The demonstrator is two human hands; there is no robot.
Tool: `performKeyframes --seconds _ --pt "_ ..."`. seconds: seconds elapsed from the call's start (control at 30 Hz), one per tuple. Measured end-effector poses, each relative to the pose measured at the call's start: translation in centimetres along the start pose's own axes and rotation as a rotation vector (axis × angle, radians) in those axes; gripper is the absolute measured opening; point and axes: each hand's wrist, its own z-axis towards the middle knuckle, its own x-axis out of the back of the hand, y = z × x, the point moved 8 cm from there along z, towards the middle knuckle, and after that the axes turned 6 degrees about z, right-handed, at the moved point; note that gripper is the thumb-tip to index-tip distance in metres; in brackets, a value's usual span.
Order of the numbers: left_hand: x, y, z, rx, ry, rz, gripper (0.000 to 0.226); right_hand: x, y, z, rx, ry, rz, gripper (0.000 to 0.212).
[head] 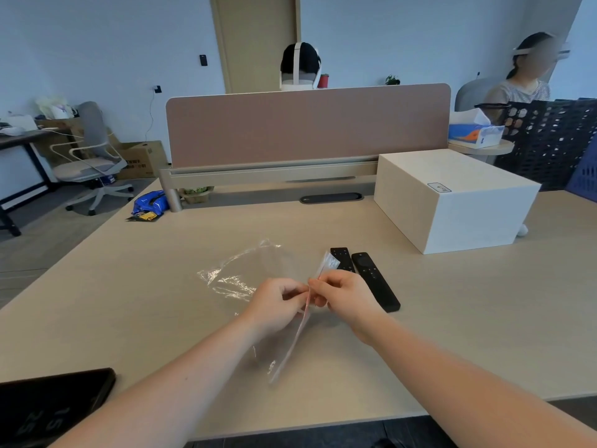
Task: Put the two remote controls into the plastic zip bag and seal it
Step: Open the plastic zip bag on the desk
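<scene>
Clear, crinkled plastic zip bag (245, 279) lies on the pale wooden bench (161, 302). Left hand (277, 305) and right hand (342, 299) both pinch its pink-striped zip edge, apparently working the mouth open. Film looks thin, limp and slippery; best held at the stiffer zip strip. Two slim black remote controls (374, 279) lie just beside the right hand: rigid, light, easily taken mid-body.

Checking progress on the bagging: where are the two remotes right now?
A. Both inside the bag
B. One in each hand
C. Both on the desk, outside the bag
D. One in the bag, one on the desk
C: both remotes lie side by side on the desk, right of the bag, whose zip edge both hands pinch.
</scene>
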Motion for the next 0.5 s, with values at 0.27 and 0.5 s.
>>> performKeyframes --seconds 0.27,0.5 --pt "0.8 0.5 0.2 -0.046 0.074 -0.054 0.02 -0.2 0.0 0.0 0.013 -0.073 0.154 0.029" --pt "0.3 -0.3 0.4 -0.007 -0.016 0.025 0.027 -0.5 0.2 -0.5 0.035 -0.152 0.143 0.032"
